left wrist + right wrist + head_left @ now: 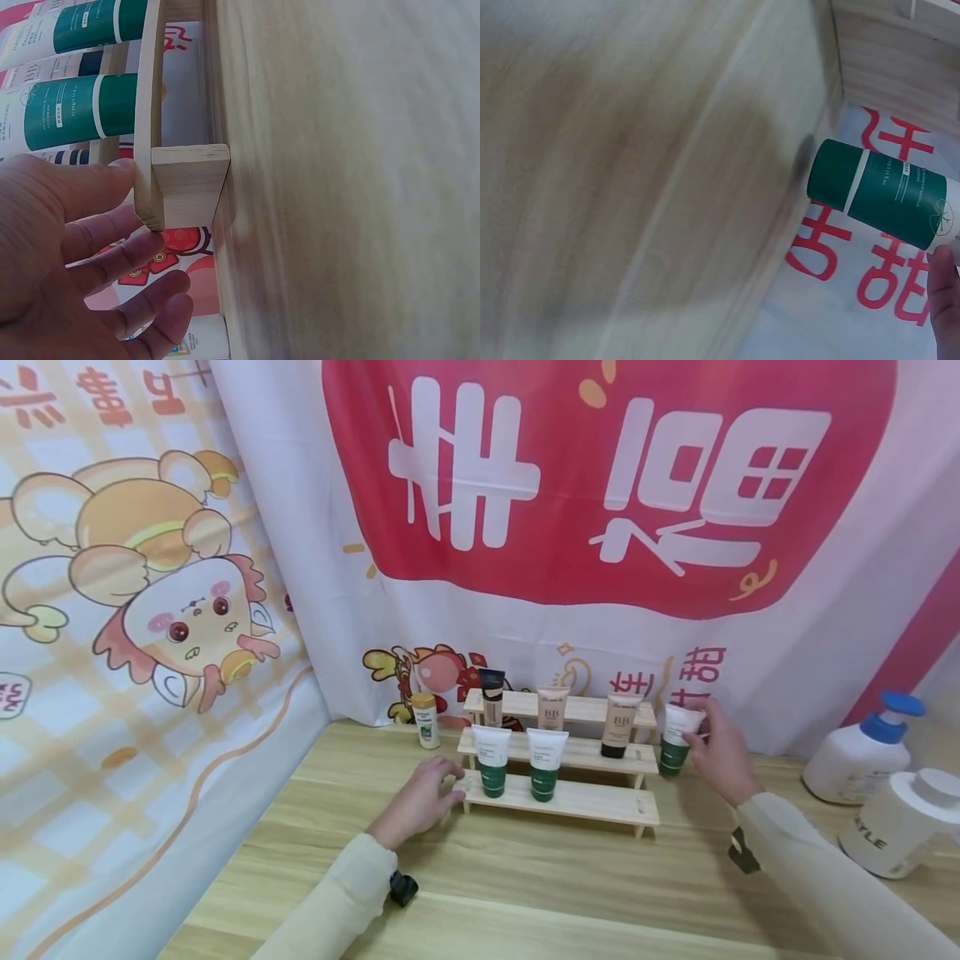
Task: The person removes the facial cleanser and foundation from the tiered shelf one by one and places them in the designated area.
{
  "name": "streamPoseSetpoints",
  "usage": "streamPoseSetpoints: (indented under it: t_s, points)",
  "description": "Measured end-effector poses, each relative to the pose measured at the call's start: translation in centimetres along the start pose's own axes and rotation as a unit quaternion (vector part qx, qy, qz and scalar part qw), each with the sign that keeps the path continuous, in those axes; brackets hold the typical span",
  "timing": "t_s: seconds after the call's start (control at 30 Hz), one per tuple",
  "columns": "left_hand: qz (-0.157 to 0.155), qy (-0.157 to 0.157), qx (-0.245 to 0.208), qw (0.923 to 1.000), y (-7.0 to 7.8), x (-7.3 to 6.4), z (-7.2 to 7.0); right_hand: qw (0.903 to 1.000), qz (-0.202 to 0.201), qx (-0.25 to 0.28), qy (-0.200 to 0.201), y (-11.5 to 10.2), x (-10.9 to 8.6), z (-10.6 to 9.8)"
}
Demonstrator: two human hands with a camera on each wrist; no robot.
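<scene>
A three-tiered wooden display rack (592,803) stands on the table. At the left end of its lowest board, my left hand (422,802) pinches the board's end between thumb and forefinger, the other fingers loosely bent. My right hand (722,752) holds a white and green squeeze tube (675,752) by its upper white part, cap down, just right of the rack. In the right wrist view its green cap (832,176) is close over the table. Two matching tubes, a left one (492,768) and a right one (545,768), stand on the lowest board.
Higher on the rack stand a black-capped tube (492,697), a pink BB tube (552,706) and a beige BB tube (619,727). A gold-capped bottle (426,722) is left of it. A blue-topped pump bottle (858,756) and white jug (896,827) stand right; printed cloth (315,527) hangs behind.
</scene>
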State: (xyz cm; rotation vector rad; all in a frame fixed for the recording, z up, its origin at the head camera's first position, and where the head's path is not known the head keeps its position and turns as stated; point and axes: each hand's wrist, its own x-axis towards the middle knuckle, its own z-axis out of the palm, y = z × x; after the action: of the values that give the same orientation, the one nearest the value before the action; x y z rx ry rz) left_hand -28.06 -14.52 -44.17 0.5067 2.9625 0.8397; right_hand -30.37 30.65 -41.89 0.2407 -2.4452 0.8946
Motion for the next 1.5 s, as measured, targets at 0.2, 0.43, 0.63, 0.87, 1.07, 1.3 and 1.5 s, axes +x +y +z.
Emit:
streamPoseSetpoints:
  t_s: [0.2, 0.43, 0.63, 0.87, 1.07, 1.3, 1.5]
  points:
    - [0.001, 0.0, 0.004, 1.0, 0.3, 0.0, 0.0, 0.9998, 0.016, -0.003, -0.01, 1.0, 0.0, 0.2]
    - [0.003, 0.001, 0.004, 1.0, 0.0, 0.0, 0.1, 0.9997, 0.02, 0.001, -0.012, 1.4, 0.0, 0.3]
    - [0.001, 0.003, 0.003, 1.0, -0.2, 0.1, 0.2, 0.9991, 0.029, 0.009, -0.029, 1.4, 0.2, 0.5]
    - [0.008, -0.001, -0.003, 1.0, -0.1, 0.0, 0.1, 0.9987, 0.011, 0.039, -0.032, 1.0, -0.1, -0.5]
    - [0.009, 0.001, -0.003, 1.0, -0.4, -0.1, 0.1, 0.9993, -0.016, 0.033, -0.003, 0.0, -0.1, -2.6]
    - [0.007, -0.001, 0.0, 1.0, -0.6, 0.1, 0.2, 0.9996, 0.012, 0.011, -0.024, -1.7, -0.5, -3.9]
    - [0.009, -0.002, -0.001, 1.0, -0.9, 0.4, 0.4, 0.998, -0.059, -0.001, -0.02, -4.6, -1.6, -3.5]
